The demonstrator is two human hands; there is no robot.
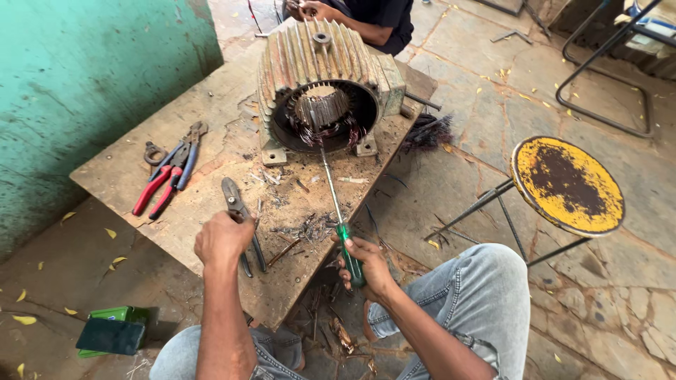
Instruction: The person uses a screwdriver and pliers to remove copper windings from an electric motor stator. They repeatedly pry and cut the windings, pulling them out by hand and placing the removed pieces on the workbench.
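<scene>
While the left hand (222, 238) grips the cutters (239, 218), the right hand (367, 267) clasps the long screwdriver (336, 211), its shaft running straight ahead into the motor stator (320, 84).

We saw a worn wooden workbench (211, 91) from above, with a ribbed electric motor housing (320, 67) standing near its far edge, copper windings (331, 130) showing in its open mouth. Our right hand (370, 267), at the near right edge, gripped the green handle of a long screwdriver (336, 204), its tip reaching into the windings. Our left hand (222, 239) rested on grey snips (236, 204) by the near edge. Red-handled and blue-handled pliers (169, 176) lay toward the left edge. Another person's hands (310, 10) were beyond the far edge. A yellow stool (567, 184) stood to the right.
</scene>
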